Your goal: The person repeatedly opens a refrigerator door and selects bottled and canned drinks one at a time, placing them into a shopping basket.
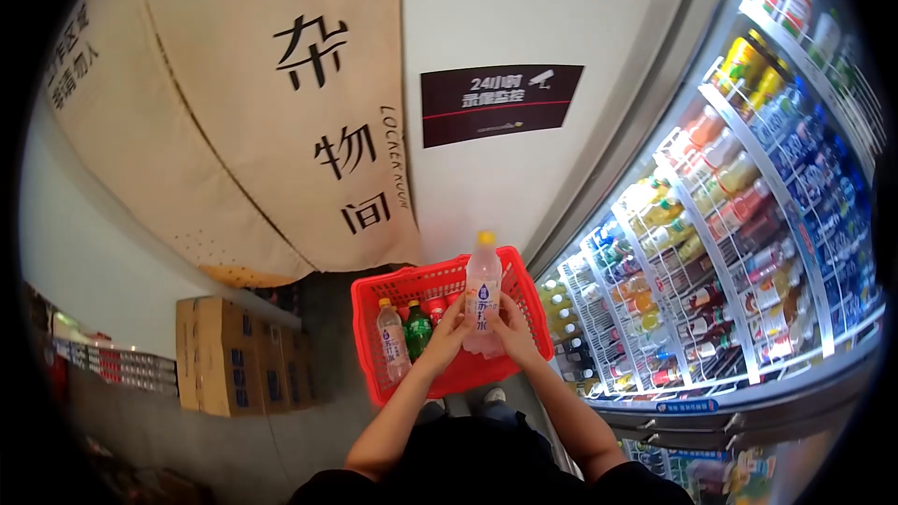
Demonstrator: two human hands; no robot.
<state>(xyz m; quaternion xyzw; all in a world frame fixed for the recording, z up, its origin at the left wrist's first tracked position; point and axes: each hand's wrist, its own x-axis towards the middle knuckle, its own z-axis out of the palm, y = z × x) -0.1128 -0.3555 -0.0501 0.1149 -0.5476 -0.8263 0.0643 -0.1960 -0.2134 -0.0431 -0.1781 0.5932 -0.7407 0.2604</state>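
Upright between both hands is a clear soda water bottle (pixel 484 281) with a yellow cap and a blue-lettered label. My left hand (pixel 451 332) is closed around its left side, and my right hand (pixel 511 329) grips its right side. Below and behind it sits a red plastic basket (pixel 374 374). Inside the basket, a similar yellow-capped bottle (pixel 393 341) leans at the left, beside a green bottle (pixel 417 327). Red items (pixel 435 307) lie farther right, partly covered by my hands and the held bottle.
A lit drinks cooler (pixel 692 252) with several shelves of bottles stands along the right. Cardboard boxes (pixel 220 355) rest on the floor at left. A beige printed curtain (pixel 234 103) hangs ahead, beside a white wall with a black sign (pixel 500 105).
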